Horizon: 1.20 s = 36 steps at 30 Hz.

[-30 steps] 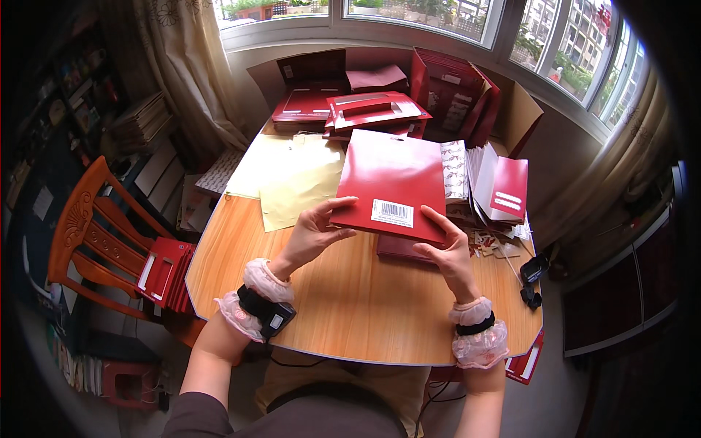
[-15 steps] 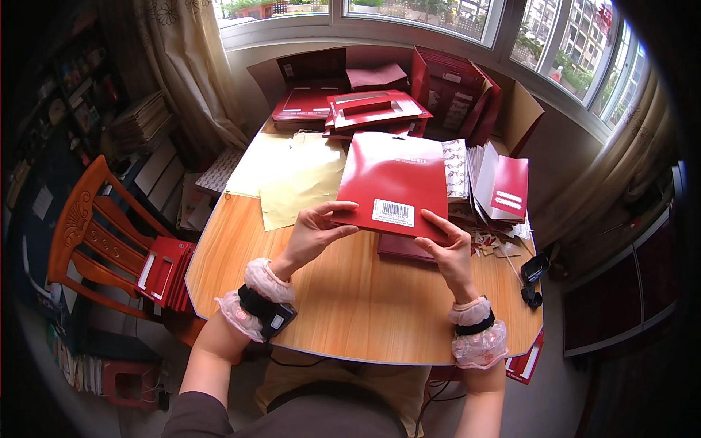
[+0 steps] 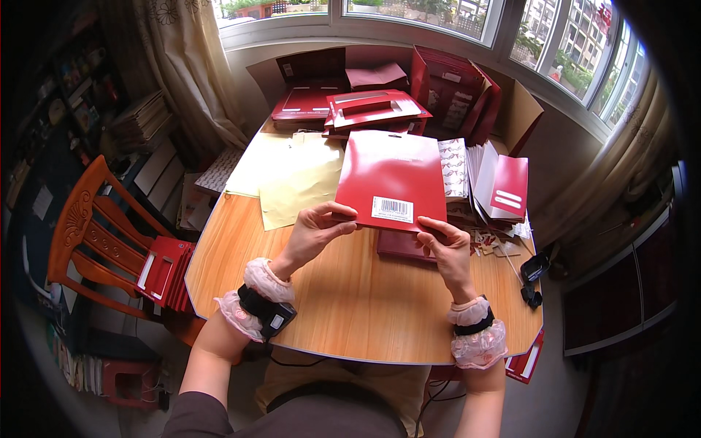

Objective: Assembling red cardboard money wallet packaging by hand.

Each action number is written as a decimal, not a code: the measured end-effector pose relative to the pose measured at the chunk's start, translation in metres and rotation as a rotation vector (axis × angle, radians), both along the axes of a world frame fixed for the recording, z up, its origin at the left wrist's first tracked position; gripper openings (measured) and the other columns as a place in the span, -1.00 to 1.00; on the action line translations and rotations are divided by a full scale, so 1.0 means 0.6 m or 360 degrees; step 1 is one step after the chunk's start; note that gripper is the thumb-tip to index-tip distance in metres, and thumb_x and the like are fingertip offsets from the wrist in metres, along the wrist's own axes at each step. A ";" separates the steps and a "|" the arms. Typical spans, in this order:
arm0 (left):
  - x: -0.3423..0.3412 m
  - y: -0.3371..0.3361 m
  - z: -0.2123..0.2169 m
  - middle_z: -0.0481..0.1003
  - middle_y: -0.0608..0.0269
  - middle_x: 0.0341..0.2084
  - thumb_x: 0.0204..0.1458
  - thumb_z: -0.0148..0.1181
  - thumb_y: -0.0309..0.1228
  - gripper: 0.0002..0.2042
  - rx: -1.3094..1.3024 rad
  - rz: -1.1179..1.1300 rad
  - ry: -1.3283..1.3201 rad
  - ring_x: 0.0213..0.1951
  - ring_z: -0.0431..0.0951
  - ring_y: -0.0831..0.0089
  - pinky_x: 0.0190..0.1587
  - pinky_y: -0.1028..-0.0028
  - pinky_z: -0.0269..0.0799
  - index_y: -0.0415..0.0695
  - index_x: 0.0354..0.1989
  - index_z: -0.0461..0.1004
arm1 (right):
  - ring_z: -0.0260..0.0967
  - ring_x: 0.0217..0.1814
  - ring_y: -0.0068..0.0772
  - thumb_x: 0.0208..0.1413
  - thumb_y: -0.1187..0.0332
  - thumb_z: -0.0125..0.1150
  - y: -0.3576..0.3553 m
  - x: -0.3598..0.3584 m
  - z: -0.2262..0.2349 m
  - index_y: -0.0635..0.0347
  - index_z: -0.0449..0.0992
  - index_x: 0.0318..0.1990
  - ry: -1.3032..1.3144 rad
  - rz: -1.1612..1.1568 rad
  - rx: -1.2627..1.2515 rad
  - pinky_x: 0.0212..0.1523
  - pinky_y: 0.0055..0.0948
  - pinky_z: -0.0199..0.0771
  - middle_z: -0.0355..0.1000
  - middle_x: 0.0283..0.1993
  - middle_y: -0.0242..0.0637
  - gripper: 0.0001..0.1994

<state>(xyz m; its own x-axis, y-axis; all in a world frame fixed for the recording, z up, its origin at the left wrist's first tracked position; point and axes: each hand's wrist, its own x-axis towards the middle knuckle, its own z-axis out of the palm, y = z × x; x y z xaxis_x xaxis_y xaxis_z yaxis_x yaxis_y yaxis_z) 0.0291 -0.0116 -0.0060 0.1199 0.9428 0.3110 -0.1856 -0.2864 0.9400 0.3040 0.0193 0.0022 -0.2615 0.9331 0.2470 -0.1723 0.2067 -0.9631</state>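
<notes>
A flat red cardboard package (image 3: pixel 391 171) with a white barcode label (image 3: pixel 393 209) along its near edge is held up over the table, its far side tilted away. My left hand (image 3: pixel 314 232) pinches the near left corner between thumb and fingers. At the near right corner my right hand (image 3: pixel 445 252) has the same kind of pinch, thumb underneath. Below the package, partly hidden by it, a dark red flat piece (image 3: pixel 404 247) lies on the wooden table (image 3: pixel 350 314).
Yellow sheets (image 3: pixel 299 182) lie on the left. Red window-cut packages (image 3: pixel 380 109) and an upright carton of red pieces (image 3: pixel 453 87) stand at the back. Patterned cards (image 3: pixel 453 168), standing folded pieces (image 3: pixel 500 182) and scraps lie right. A wooden chair (image 3: pixel 109 233) holds more red packages (image 3: pixel 164 270).
The package has shifted and turned very slightly, its near right corner coming up a little. The fingers of my right hand have moved slightly with it; my left hand is nearly still.
</notes>
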 end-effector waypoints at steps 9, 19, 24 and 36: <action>0.003 0.000 -0.003 0.56 0.31 -0.30 0.06 0.25 -0.62 -0.84 0.0061 0.0016 -0.0099 -0.20 0.55 0.62 -0.08 0.63 0.51 -0.22 -0.18 0.53 | 0.53 -0.38 -0.59 0.07 0.51 0.31 -0.002 0.004 0.001 0.28 0.61 -0.15 0.0071 0.0087 -0.0017 -0.50 -0.73 0.43 0.58 -0.37 -0.30 -0.82; 0.003 -0.004 -0.001 0.56 0.32 -0.33 0.04 0.25 -0.65 -0.87 0.0143 0.0034 -0.0127 -0.23 0.56 0.62 -0.11 0.64 0.52 -0.21 -0.24 0.54 | 0.51 -0.42 -0.57 0.05 0.61 0.29 -0.009 0.009 0.006 0.29 0.63 -0.23 0.0135 0.0119 0.0156 -0.50 -0.70 0.42 0.56 -0.41 -0.26 -0.87; 0.000 -0.006 0.003 0.56 0.33 -0.36 0.02 0.26 -0.67 -0.88 0.0133 0.0020 -0.0196 -0.25 0.56 0.62 -0.13 0.65 0.52 -0.19 -0.30 0.53 | 0.57 -0.28 -0.37 0.06 0.68 0.22 -0.015 0.008 0.011 0.36 0.60 -0.24 0.0217 0.0172 0.0188 -0.22 -0.46 0.68 0.57 -0.29 -0.17 -0.87; 0.021 -0.012 0.010 0.59 0.20 -0.24 -0.01 0.28 -0.68 -0.79 0.0228 0.0052 -0.0064 -0.12 0.59 0.49 -0.01 0.54 0.55 -0.28 -0.17 0.52 | 0.59 -0.22 -0.26 0.07 0.68 0.21 -0.031 -0.014 0.009 0.42 0.58 -0.23 0.0175 0.0206 0.0019 -0.15 -0.41 0.67 0.57 -0.26 -0.09 -0.88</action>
